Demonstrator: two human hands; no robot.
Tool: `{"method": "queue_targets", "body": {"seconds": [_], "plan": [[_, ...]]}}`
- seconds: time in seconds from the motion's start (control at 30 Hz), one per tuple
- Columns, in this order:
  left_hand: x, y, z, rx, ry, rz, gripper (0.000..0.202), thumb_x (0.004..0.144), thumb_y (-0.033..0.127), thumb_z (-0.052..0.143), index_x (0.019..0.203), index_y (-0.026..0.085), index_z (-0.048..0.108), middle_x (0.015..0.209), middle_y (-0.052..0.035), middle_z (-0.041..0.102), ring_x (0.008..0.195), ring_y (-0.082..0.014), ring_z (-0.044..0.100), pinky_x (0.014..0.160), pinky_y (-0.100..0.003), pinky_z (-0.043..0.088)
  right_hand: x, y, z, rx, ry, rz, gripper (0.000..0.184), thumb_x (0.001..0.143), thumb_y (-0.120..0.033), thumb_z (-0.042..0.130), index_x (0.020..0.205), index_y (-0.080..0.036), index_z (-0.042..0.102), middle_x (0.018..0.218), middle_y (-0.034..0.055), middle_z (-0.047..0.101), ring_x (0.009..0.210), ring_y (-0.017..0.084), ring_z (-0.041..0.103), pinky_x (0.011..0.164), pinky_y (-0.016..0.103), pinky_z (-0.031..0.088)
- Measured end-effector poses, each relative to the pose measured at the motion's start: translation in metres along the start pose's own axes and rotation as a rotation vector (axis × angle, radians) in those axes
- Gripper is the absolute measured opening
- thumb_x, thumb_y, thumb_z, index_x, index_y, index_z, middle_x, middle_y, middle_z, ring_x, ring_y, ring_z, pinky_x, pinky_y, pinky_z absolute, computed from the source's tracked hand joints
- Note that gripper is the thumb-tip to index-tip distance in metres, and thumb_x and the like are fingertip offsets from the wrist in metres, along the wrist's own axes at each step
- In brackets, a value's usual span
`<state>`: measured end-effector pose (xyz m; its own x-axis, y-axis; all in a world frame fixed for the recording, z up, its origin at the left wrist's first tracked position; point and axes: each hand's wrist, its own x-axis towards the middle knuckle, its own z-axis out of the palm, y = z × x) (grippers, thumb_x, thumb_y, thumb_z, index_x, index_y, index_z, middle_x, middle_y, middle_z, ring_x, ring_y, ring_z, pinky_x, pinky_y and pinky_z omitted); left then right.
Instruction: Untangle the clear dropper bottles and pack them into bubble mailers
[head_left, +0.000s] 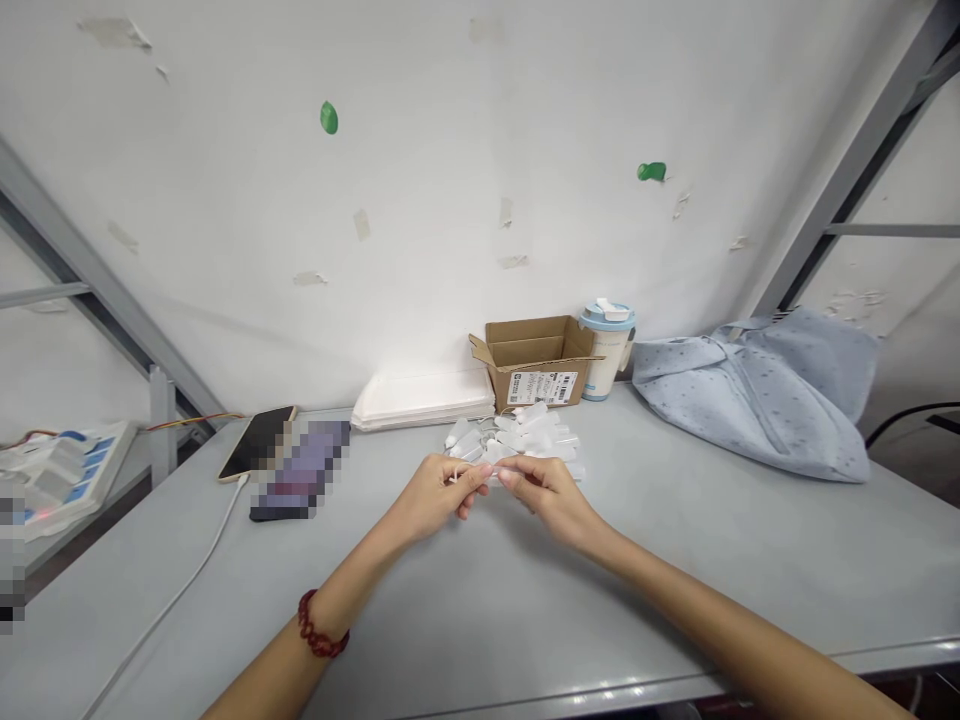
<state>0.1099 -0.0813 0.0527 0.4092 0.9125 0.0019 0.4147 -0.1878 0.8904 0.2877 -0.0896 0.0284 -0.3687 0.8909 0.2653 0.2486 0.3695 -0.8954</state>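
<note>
My left hand (pixel 442 496) is closed in a pinch, with a thin white cord (pixel 455 473) looping out by its thumb and index finger. Fingertip to fingertip with it, my right hand (pixel 551 495) pinches too, at a small whitish bit between the two hands whose shape is mostly covered. Just beyond the fingers lies a loose pile of small translucent white plastic pieces (pixel 536 432), some with thin cords. The hands hide the near side of this pile.
Behind the pile stand an open cardboard box (pixel 540 375), a lidded paper cup (pixel 606 355) and a stack of white sheets (pixel 420 398). Two phones (pixel 259 440) lie left, one on a white cable (pixel 187 590). A light blue cloth bag (pixel 750 400) rests right on the grey table (pixel 480 630).
</note>
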Motion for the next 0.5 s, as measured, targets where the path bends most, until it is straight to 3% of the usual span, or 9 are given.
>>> {"method": "queue_targets", "body": {"seconds": [0.1,0.33,0.43,0.5], "plan": [[0.001,0.000,-0.001,0.011,0.031,-0.002,0.044,0.080,0.051,0.048,0.055,0.015,0.054,0.050,0.0020,0.050,0.051,-0.0119,0.051,0.052,-0.022,0.040,0.002,0.002,-0.001,-0.064,0.052,-0.027,0.028,0.087,-0.037,0.049,0.096,-0.017,0.066,0.070,0.0009,0.059,0.056,0.011,0.044,0.054,0.024,0.037],[0.010,-0.013,-0.006,0.030,0.098,-0.039,0.036,0.076,0.049,0.051,0.066,0.015,0.056,0.052,0.0043,0.050,0.045,-0.0100,0.048,0.050,-0.022,0.038,0.016,0.032,-0.012,-0.665,0.386,-0.263,0.028,0.089,-0.027,0.043,0.110,-0.019,0.059,0.094,0.0105,0.059,0.083,0.022,0.054,0.071,0.034,0.044],[0.012,-0.019,-0.004,0.018,0.103,-0.069,0.033,0.075,0.047,0.052,0.066,0.015,0.054,0.053,0.0043,0.049,0.044,-0.0100,0.048,0.048,-0.022,0.038,0.022,0.040,-0.016,-0.837,0.437,-0.278,0.031,0.089,-0.025,0.042,0.116,-0.016,0.055,0.108,0.0152,0.056,0.098,0.028,0.050,0.079,0.043,0.043],[0.012,-0.020,-0.002,0.033,0.088,-0.078,0.031,0.075,0.044,0.050,0.066,0.015,0.054,0.049,0.0049,0.047,0.043,-0.0099,0.046,0.047,-0.022,0.037,0.022,0.032,-0.016,-0.827,0.436,-0.300,0.031,0.089,-0.024,0.042,0.117,-0.014,0.053,0.112,0.0163,0.055,0.103,0.030,0.049,0.081,0.046,0.042]]}}
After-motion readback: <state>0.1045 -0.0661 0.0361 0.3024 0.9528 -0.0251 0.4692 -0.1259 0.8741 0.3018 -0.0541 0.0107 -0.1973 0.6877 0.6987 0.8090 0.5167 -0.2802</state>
